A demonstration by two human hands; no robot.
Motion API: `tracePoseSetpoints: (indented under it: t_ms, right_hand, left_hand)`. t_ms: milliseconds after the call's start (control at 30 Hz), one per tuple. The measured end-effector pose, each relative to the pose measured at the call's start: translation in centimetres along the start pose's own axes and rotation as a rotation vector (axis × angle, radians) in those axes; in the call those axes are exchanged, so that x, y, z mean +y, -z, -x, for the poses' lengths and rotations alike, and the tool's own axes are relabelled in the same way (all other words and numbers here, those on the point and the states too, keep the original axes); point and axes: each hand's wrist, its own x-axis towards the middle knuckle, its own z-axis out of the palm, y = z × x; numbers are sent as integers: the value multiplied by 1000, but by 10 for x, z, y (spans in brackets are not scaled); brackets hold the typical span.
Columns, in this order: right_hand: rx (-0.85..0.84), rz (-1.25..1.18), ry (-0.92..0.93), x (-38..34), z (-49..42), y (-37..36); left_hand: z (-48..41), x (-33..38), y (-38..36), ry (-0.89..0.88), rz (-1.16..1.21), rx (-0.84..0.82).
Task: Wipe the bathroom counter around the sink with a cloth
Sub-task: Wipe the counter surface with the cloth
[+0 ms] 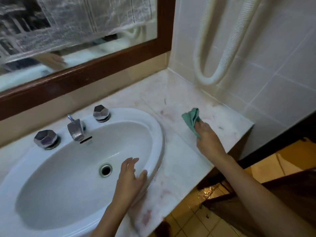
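Note:
A white oval sink (51, 177) is set into a pale marble counter (172, 96). My right hand (206, 135) grips a bunched green cloth (191, 118) and holds it against the counter to the right of the sink, near the front edge. My left hand (130, 178) rests with straight fingers on the sink's right rim, partly inside the basin. Reddish stains mark the counter near the sink's rim and front edge.
A chrome spout (75, 130) and two chrome knobs (47, 138) (101, 112) stand behind the basin. A wood-framed mirror (85, 72) hangs behind. A white ribbed hose (220, 48) loops down the tiled right wall. The counter ends at the right above a yellow tiled floor (191, 218).

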Motion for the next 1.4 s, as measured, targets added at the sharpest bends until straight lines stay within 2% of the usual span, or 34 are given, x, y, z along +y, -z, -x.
tracePoseSetpoints:
  t_ms: [100, 133, 233, 267, 400, 500, 667, 833, 967, 1067, 1167, 1200, 1300, 1333, 1400]
  right_hand:
    - [-354, 161, 84, 16, -4, -21]
    - [-383, 149, 100, 19, -4, -28]
    - [-228, 155, 216, 20, -8, -42]
    - [-222, 189, 247, 24, -14, -49]
    - [-165, 339, 297, 42, -30, -67]
    - [-100, 361, 197, 57, -67, -64]
    - [7, 326, -31, 52, -194, -52]
    - [-11, 315, -75, 6, -311, -55]
    - [-69, 342, 35, -37, -343, -70]
    - [-142, 352, 209, -51, -333, -76]
    - [-174, 312, 330, -49, -282, -84]
    - [-142, 276, 295, -44, -257, -88]
    - [-3, 167, 17, -30, -168, -98]
    - [13, 165, -10, -27, -137, -100]
    - [3, 235, 101, -13, -79, -98]
  left_hand:
    - [-12, 16, -2, -94, -93, 72]
    - [-17, 22, -3, -115, -110, 80]
    - [-35, 41, -12, -220, -153, 72]
    - [-43, 47, -17, -246, -180, 61]
    - [-65, 55, -39, -221, -195, -36]
    - [-62, 55, -47, -202, -223, -52]
    - [-62, 60, -48, -190, -263, -42]
    - [-62, 59, -51, -212, -294, -12]
    - [-64, 56, -50, -222, -302, -3]
    - [-64, 57, -49, -221, -294, -3]
    - [-64, 57, -46, -219, -274, -7]
    - [-63, 58, -45, -220, -267, -5]
    - [-62, 60, -44, -224, -256, -5]
    - [-61, 61, -44, -223, -254, -5]
    - [-60, 63, -43, -219, -249, -15]
